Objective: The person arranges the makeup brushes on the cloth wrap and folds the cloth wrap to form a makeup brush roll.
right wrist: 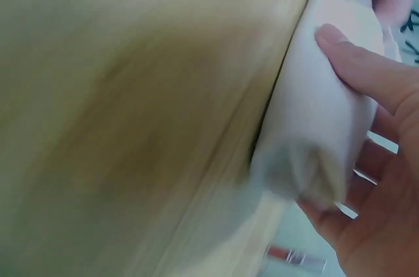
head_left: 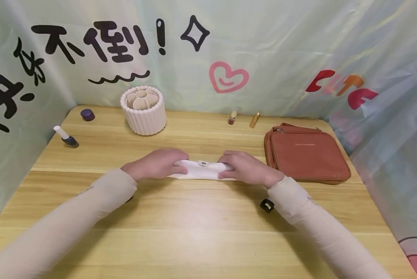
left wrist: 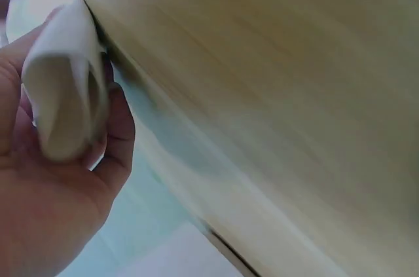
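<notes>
Two hands worked at the middle of the pale wooden table [head_left: 201, 228], one at each end of a single white fabric roll-up pouch [head_left: 203, 170] with one small snap button on its top. The left hand [head_left: 157, 164] had its fingers and thumb curled round the left end of the roll, and the left wrist view showed that end as a rolled white tube [left wrist: 62, 103] pinched in the palm. The right hand [head_left: 244, 167] gripped the other end the same way; in the blurred right wrist view its fingers [right wrist: 357, 67] pressed over the white fabric [right wrist: 314, 133]. The pouch lay across the table between them, touching the wood. Both arms wore cream sleeves, and a small black device sat by the right sleeve [head_left: 267, 205]. To the right, near the right hand but apart from it, lay one flat brown leather zip case [head_left: 306, 153]. At the back stood one ribbed cream round organiser [head_left: 143, 110] with petal-shaped compartments. Two small tubes stood well behind the pouch: one lipstick with its cap off [head_left: 232, 116] and one gold cap or tube [head_left: 254, 119]. On the left lay one dark blue nail polish bottle [head_left: 66, 137] with a white top, and beyond it one dark purple round lid [head_left: 87, 114]. A pale printed plastic sheet [head_left: 281, 46] walled the table in.
</notes>
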`<state>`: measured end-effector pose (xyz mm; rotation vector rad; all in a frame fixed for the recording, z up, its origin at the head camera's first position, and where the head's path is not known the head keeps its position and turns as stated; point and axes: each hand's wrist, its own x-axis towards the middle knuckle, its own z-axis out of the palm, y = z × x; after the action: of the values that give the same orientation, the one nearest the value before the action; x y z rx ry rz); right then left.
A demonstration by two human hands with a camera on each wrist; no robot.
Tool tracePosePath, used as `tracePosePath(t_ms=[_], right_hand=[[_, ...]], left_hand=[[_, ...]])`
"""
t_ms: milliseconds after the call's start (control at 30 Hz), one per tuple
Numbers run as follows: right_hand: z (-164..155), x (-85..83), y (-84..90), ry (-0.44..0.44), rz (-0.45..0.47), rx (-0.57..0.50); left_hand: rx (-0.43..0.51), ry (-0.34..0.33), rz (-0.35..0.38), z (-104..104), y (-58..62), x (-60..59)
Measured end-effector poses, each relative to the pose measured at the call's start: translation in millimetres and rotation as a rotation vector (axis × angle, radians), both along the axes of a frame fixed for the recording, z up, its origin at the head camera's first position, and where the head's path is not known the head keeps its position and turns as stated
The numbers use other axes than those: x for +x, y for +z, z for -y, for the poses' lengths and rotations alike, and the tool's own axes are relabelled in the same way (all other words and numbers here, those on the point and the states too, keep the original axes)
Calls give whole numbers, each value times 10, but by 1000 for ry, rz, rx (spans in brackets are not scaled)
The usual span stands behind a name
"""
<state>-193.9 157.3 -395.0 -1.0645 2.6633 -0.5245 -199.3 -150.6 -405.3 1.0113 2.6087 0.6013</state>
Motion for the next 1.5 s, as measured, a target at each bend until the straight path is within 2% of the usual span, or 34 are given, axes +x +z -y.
tracePosePath(t_ms=[100, 133, 267, 333, 367, 500, 633, 833, 933, 1067, 1200, 1500], right_hand=[[-163, 13, 17, -31, 47, -7], [-205, 13, 25, -39, 64, -14], [-320, -3, 38, -83, 130, -49], [-347, -13, 28, -93, 148, -61], [-355, -14, 23, -98, 158, -67], [-361, -8, 34, -102, 173, -66], [-284, -11, 41, -99, 169, -39], [93, -18, 18, -54, 165, -57], [251, -32, -9, -31, 159, -62], [302, -46, -44, -60, 186, -57], [213, -66, -39, -83, 246, -39], [-205, -66, 82, -106, 367, 21]], left_hand=[[26, 8, 53, 155, -12, -21], [55, -11, 58, 226, -130, -93], [82, -6, 82, 296, -150, -109], [94, 7, 116, 318, -141, -107], [78, 34, 142, 291, -19, -39], [67, 55, 211, 306, 30, -20], [36, 71, 233, 198, 65, -24], [35, 64, 242, -99, 60, -46], [34, 111, 288, -159, 53, -44], [44, 152, 335, -167, 59, -46], [47, 149, 364, -63, 81, -67], [55, 123, 445, 368, 95, -110]])
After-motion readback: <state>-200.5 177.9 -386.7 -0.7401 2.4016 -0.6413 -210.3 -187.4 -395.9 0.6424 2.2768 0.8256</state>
